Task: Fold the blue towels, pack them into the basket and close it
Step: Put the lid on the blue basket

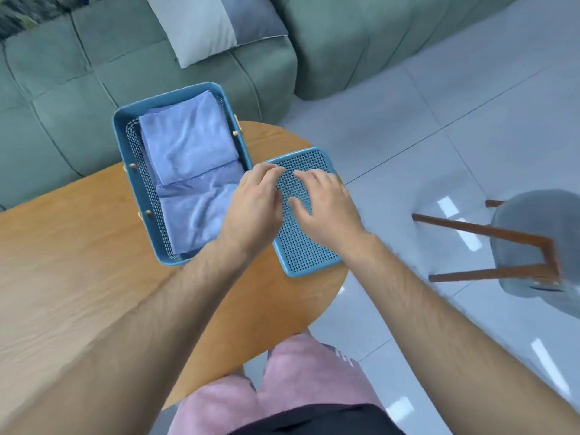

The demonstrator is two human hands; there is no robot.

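A blue perforated basket (125, 127) stands uncovered on the wooden table (78, 262). Inside it lie two folded light-blue towels, one at the far end (185, 136) and one at the near end (194, 211), overlapping in the middle. The basket's blue perforated lid (301, 246) lies flat on the table just right of the basket. My left hand (254, 202) rests on the lid's left edge with its fingers bent over it. My right hand (326, 202) lies on top of the lid with fingers spread.
A green sofa (62, 89) with a grey and white cushion (213, 23) stands behind the table. A grey chair with wooden legs (533, 240) stands on the tiled floor at the right. The table's rounded edge ends just beyond the lid.
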